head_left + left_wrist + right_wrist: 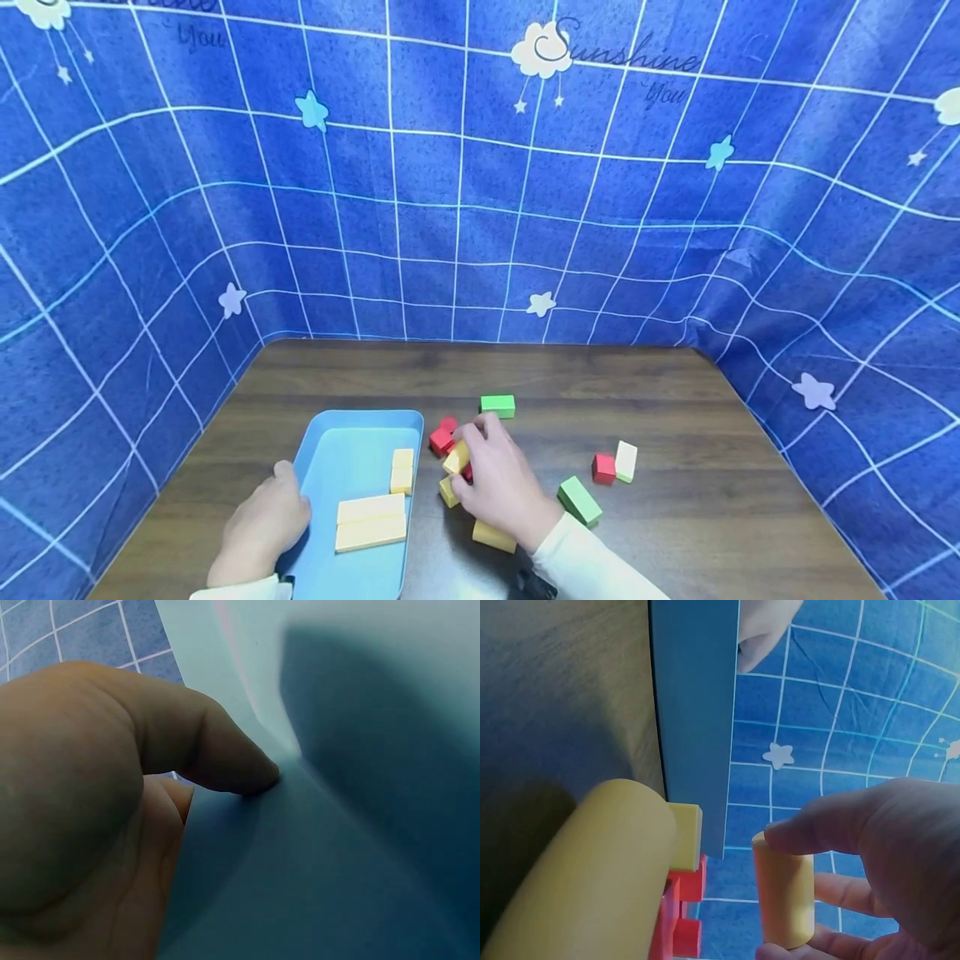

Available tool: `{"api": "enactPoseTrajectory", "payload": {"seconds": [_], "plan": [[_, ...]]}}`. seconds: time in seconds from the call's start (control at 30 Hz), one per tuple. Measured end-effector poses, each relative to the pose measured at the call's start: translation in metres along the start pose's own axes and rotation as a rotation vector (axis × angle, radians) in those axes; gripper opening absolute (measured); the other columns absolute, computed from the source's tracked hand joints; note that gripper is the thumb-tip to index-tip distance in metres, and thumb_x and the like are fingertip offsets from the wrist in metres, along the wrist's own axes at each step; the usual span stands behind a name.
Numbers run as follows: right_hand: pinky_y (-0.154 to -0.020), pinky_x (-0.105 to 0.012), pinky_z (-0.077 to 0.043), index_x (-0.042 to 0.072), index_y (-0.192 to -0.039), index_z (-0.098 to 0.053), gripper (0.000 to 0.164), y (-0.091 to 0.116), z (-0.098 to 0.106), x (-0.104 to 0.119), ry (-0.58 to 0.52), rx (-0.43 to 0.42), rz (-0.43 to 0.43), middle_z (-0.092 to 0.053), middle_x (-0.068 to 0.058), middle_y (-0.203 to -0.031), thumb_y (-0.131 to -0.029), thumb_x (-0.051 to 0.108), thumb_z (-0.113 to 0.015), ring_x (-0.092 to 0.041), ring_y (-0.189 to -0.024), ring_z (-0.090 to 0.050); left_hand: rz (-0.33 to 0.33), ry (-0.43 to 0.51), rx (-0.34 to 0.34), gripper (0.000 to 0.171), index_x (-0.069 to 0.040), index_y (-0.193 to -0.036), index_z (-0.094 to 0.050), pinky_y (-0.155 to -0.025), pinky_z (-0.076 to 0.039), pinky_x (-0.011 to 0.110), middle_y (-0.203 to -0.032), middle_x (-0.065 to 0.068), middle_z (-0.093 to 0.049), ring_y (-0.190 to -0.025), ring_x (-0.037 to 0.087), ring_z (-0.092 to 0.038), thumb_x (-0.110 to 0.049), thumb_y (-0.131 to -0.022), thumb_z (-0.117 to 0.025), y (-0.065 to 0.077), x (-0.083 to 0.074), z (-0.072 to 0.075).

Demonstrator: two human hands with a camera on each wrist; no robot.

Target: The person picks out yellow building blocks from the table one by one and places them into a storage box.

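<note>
A blue tray point(352, 458) lies on the left of the table with three pale yellow blocks point(371, 522) inside. My left hand point(264, 518) grips its left wall; in the left wrist view the thumb point(232, 754) presses the inner side and the other fingers are mostly hidden behind. Just right of the tray, my right hand point(502, 479) pinches a small yellow cylinder block point(785, 892) between thumb and fingertips, raised off the table. Under and beside this hand are red blocks point(442, 442), a yellow block point(448, 492) and a larger yellow cylinder point(493, 536), partly covered.
One green block point(498, 406) lies beyond the right hand, another green block point(580, 501) to its right. Farther right, a red cube point(603, 468) sits beside a white block point(626, 461). A blue curtain point(465, 208) surrounds the wooden table point(720, 517) at the back and sides.
</note>
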State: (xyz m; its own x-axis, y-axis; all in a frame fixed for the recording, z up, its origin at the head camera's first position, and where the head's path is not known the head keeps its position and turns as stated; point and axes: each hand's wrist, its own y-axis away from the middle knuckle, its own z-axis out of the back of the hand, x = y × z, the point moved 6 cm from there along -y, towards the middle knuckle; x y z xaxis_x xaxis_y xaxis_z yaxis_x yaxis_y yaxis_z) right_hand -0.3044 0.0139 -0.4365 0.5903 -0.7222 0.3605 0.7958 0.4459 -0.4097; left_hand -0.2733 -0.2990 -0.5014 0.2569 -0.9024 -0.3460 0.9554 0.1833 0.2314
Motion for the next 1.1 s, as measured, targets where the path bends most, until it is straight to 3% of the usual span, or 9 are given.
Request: {"api": "enactPoseTrajectory", "payload": {"seconds": [0.33, 0.7, 1.1], "plan": [[-0.065, -0.022, -0.05, 0.019, -0.112, -0.055, 0.044, 0.009, -0.004, 0.022, -0.039, 0.006, 0.12, -0.044, 0.003, -0.114, -0.073, 0.029, -0.075, -0.004, -0.079, -0.048, -0.01, -0.01, -0.003, 0.059, 0.018, -0.132, -0.017, -0.066, -0.048, 0.061, -0.112, 0.039, -0.05, -0.09, 0.05, -0.055, -0.016, -0.09, -0.042, 0.001, -0.001, -0.002], [-0.084, -0.023, -0.048, 0.018, -0.105, -0.056, 0.041, 0.016, -0.012, 0.051, -0.052, -0.014, 0.341, -0.049, 0.006, -0.117, -0.073, 0.03, -0.078, -0.002, -0.105, -0.044, -0.023, -0.021, -0.009, 0.058, 0.02, -0.129, -0.018, -0.066, -0.048, 0.06, -0.109, 0.039, -0.051, -0.089, 0.05, -0.055, -0.015, -0.09, -0.043, -0.002, -0.007, 0.002], [-0.077, -0.02, -0.049, 0.02, -0.107, -0.057, 0.039, 0.028, -0.021, 0.072, -0.036, 0.051, 0.44, -0.05, 0.003, -0.122, -0.078, 0.039, -0.075, -0.001, -0.099, -0.048, -0.015, -0.016, 0.007, 0.061, 0.02, -0.131, -0.016, -0.068, -0.048, 0.061, -0.112, 0.04, -0.049, -0.092, 0.052, -0.053, -0.016, -0.09, -0.043, -0.002, -0.003, -0.001]]}}
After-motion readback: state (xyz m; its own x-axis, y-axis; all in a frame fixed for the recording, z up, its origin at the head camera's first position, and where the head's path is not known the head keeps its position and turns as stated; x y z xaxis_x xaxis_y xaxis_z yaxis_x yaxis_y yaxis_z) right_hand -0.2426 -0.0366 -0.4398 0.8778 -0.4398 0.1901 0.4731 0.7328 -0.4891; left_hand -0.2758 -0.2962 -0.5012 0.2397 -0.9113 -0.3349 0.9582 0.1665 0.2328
